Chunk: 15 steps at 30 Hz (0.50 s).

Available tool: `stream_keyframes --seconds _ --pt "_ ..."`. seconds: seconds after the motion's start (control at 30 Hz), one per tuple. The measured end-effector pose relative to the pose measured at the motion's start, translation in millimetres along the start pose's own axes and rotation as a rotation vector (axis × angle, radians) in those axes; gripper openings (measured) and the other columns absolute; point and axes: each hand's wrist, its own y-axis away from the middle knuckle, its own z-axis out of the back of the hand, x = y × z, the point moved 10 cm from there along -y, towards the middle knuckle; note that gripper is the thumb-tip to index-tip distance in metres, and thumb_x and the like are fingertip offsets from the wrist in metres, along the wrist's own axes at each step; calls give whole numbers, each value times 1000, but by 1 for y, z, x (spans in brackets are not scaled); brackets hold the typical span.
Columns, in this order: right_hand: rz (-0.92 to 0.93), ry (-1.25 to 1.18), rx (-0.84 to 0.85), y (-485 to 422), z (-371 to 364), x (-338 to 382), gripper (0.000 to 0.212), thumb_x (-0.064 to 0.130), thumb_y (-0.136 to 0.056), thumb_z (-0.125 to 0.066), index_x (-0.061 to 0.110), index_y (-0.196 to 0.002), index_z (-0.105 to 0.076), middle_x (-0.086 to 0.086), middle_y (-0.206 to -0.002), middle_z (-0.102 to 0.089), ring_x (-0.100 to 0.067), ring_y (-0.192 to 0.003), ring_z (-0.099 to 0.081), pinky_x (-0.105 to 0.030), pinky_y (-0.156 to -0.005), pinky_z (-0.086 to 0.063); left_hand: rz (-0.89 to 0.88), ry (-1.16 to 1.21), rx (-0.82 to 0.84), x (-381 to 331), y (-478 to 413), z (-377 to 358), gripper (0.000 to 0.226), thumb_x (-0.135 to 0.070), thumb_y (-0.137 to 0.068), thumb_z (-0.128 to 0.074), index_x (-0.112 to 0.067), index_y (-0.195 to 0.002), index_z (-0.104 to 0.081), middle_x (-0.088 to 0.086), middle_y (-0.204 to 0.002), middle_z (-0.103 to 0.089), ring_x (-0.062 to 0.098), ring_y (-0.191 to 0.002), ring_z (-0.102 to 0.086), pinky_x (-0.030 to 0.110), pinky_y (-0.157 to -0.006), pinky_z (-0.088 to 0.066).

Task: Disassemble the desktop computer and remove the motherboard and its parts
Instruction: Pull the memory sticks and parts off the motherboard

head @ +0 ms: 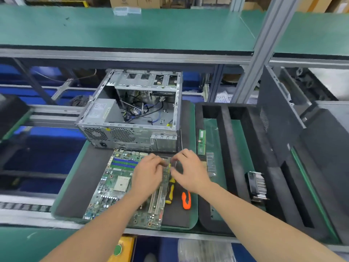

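Observation:
The green motherboard (117, 186) lies flat on a black mat (81, 186), in front of the open metal computer case (130, 114). Both hands are over the board's far right corner. My left hand (149, 173) has its fingers curled down, and its fingertips pinch a small grey part (167, 163) at the board's edge. My right hand (188, 172) hovers beside it, with index finger and thumb bent into a C facing the same spot. Motion blur hides whether they hold anything.
A yellow-and-black screwdriver (171, 190) and an orange-handled tool (186, 200) lie right of the board. A memory stick (201, 141) and a small card (210, 163) rest in the black foam tray (234, 148). Further right are a heatsink (257, 186) and the dark side panel (279, 118).

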Motion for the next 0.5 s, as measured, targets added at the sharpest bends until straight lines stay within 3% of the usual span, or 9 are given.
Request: stream_keyframes --seconds 0.13,0.2,0.33,0.5 --pt "14 12 71 -8 -55 62 45 47 -89 -61 20 -125 -62 0 -127 -52 -23 -119 -49 -41 -105 -41 13 -79 -143 63 17 59 31 -1 -81 -55 -17 -89 -80 -2 -91 -71 25 -87 -60 40 -82 -49" --pt "-25 8 86 -8 -82 80 59 52 -87 -59 20 -137 -55 -3 -146 -42 -25 -134 -39 -42 -113 -34 27 -108 -177 96 26 78 38 5 -78 -54 -16 -96 -81 2 -107 -71 30 -97 -63 40 -88 -46" --pt "-114 39 116 -6 -123 92 74 57 -84 -54 26 -150 -41 3 -170 -11 -20 -157 -10 -45 -126 -17 -7 -54 -53 141 39 79 52 19 -81 -58 -9 -122 -75 10 -144 -59 32 -130 -57 44 -114 -42" --pt "-188 88 108 -2 -139 89 83 67 -80 -46 27 -153 -37 12 -171 2 -16 -158 -2 -44 -128 -12 -67 -62 30 159 52 65 59 14 -88 -57 -14 -139 -63 5 -161 -41 35 -136 -49 49 -114 -41"
